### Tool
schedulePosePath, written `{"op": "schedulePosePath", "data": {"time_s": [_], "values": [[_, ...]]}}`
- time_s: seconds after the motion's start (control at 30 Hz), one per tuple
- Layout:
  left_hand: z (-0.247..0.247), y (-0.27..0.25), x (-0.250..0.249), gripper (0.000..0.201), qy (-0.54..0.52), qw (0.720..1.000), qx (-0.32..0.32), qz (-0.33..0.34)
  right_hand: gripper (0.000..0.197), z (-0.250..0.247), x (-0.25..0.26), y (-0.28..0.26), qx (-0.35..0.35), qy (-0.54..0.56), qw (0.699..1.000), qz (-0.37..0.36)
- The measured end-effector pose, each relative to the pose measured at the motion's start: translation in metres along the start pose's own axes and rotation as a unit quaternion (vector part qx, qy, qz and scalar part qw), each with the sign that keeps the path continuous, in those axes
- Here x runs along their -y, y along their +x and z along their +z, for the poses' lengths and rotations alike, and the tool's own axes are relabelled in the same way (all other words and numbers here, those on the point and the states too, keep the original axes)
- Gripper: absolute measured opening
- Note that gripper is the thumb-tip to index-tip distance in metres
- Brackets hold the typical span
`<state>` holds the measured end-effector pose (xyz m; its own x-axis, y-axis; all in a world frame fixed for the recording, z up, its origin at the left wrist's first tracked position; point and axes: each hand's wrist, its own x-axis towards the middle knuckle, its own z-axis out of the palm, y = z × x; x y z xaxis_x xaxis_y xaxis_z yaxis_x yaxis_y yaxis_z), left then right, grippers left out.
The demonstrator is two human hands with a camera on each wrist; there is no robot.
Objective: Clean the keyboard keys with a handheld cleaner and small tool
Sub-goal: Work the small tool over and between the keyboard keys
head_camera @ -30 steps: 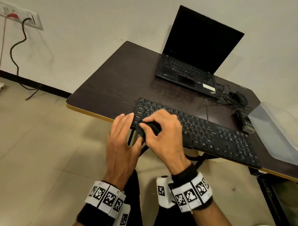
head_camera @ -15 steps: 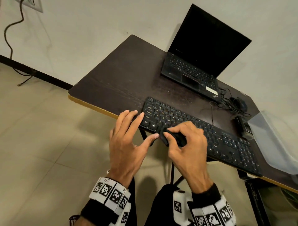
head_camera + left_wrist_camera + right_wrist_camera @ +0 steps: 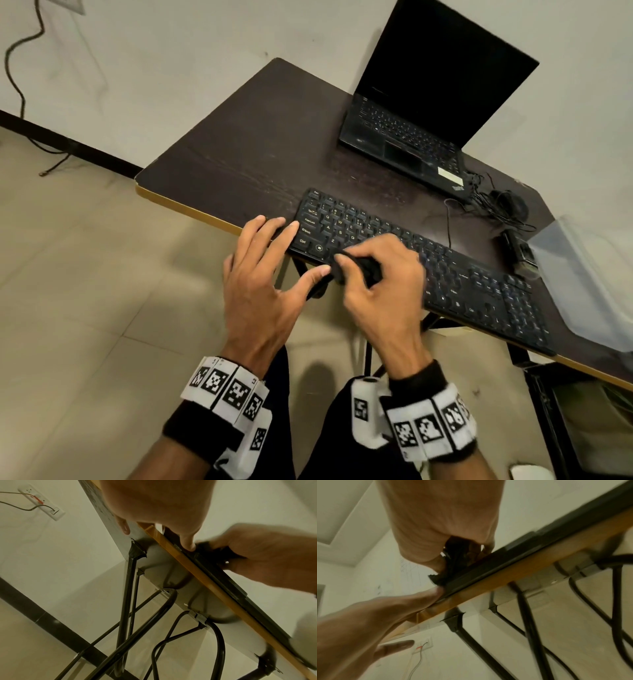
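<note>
A black keyboard (image 3: pixel 479 284) lies along the front edge of the dark table (image 3: pixel 239 154). My right hand (image 3: pixel 380 284) grips a small black handheld cleaner (image 3: pixel 359 270) and holds it down on the keyboard's front rows, near the left end. My left hand (image 3: pixel 274 246) rests with straight fingers at the keyboard's left end, and its thumb reaches toward the cleaner. From below, the left wrist view shows the thumb (image 3: pixel 188 545) beside the cleaner (image 3: pixel 223 553). In the right wrist view the cleaner (image 3: pixel 453 557) sits under my curled fingers on the keyboard's edge (image 3: pixel 522 550). No small tool is in sight.
An open black laptop (image 3: pixel 428 102) stands at the back of the table. A mouse (image 3: pixel 510 202) with tangled cable, a small black device (image 3: pixel 517 250) and a translucent plastic pouch (image 3: pixel 582 281) lie at the right. Black metal table legs (image 3: pixel 126 601) run underneath.
My right hand has slid the cleaner from the keyboard's front left corner a little to the right along the front rows. My left hand has stayed at the left end.
</note>
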<state>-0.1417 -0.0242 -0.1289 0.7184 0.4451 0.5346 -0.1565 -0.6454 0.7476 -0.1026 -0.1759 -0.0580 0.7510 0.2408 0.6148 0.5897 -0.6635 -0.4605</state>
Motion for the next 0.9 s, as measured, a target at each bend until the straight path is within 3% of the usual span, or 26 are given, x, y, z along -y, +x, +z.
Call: {"op": "schedulePosePath", "data": {"time_s": [0.17, 0.3, 0.5, 0.6, 0.73, 0.9], "values": [[-0.002, 0.001, 0.003, 0.068, 0.017, 1.000, 0.008, 0.004, 0.008, 0.007, 0.003, 0.006, 0.026, 0.009, 1.000, 0.002], [0.002, 0.002, 0.001, 0.071, -0.007, 1.000, -0.006, 0.004, 0.005, -0.003, -0.006, 0.001, -0.008, 0.003, 0.999, 0.046], [0.000, 0.000, 0.003, 0.063, -0.025, 1.000, -0.005, -0.002, 0.009, 0.042, 0.037, 0.015, 0.009, 0.013, 1.000, 0.004], [-0.001, 0.001, 0.002, 0.064, -0.023, 1.000, -0.006, -0.007, 0.008, 0.034, 0.028, 0.015, 0.041, 0.003, 0.999, -0.006], [0.000, 0.001, 0.000, 0.069, -0.023, 1.000, -0.005, -0.011, 0.007, 0.016, 0.009, 0.016, 0.019, 0.016, 1.000, 0.017], [0.000, -0.001, 0.004, 0.068, -0.035, 0.999, -0.006, 0.000, 0.004, 0.045, 0.042, 0.019, 0.046, 0.025, 0.998, -0.031]]}}
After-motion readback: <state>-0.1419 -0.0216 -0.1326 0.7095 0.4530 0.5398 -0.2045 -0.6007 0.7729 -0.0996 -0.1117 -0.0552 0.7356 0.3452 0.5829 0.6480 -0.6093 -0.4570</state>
